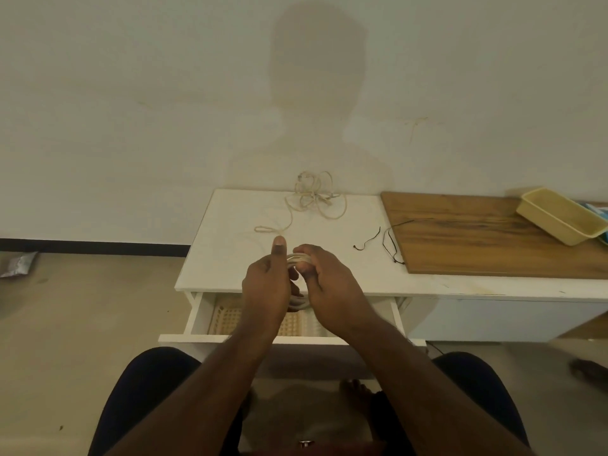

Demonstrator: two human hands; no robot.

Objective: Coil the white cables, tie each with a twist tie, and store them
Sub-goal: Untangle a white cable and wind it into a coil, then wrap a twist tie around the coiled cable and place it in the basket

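Both hands (263, 284) (329, 284) grip coiled white cable (297, 258) above open drawer (204, 315), fingers curled round loops. Coiling underway; next likely needs twist tie (367, 241) beyond drawer.

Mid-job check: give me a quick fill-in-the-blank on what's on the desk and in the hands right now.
1. Both hands, the left hand and the right hand, hold a coil of white cable above the open ____.
2. The loose tangled cable lies at the far edge of the white desk, next to the ____.
3. The black twist ties lie just left of the ____ board.
4. The yellow tray sits on the board, at its ____ end.

Missing words: drawer; wall; wooden; right
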